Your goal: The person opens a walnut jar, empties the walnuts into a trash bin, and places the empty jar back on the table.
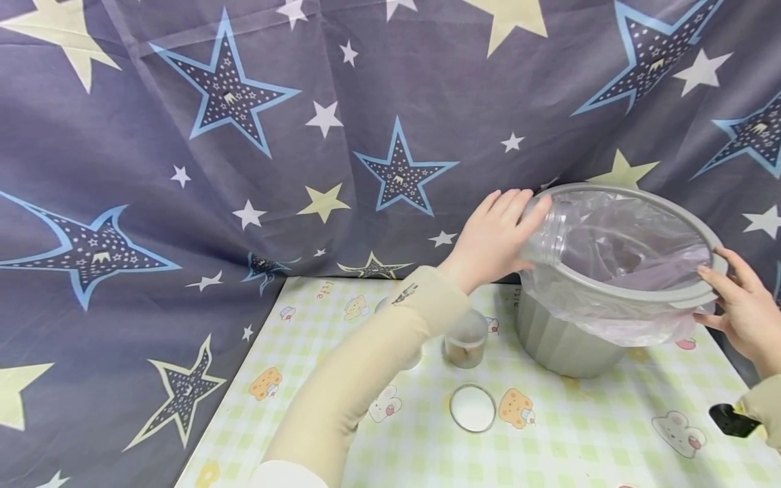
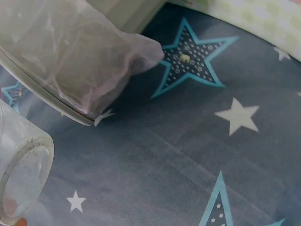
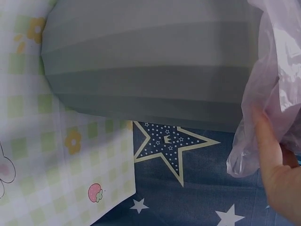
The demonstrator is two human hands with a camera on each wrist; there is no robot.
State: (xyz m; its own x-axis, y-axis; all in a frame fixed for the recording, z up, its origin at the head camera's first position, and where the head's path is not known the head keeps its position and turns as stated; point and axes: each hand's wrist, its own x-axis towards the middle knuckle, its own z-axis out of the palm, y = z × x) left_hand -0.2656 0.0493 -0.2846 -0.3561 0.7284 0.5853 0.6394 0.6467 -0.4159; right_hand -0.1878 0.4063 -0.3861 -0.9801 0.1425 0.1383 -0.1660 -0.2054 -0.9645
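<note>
My left hand (image 1: 494, 237) grips a clear plastic jar (image 1: 551, 237), tilted with its mouth over the near-left rim of a grey ribbed trash bin (image 1: 561, 339). In the left wrist view the jar's round base (image 2: 28, 174) faces the camera. A thin translucent bag (image 1: 647, 327) lines the bin and folds over its rim. My right hand (image 1: 747, 308) holds the bin's rim on the right, with the thumb on top. The right wrist view shows the fingers (image 3: 269, 146) against the bag's overhang. The bin tilts toward me.
A clear jar (image 1: 466, 342) with something brownish in it stands left of the bin. Another jar (image 1: 413, 359) is mostly hidden behind my left sleeve. A round white lid (image 1: 472, 408) lies on the checked tablecloth (image 1: 586, 440). A star-patterned curtain (image 1: 293, 169) hangs behind.
</note>
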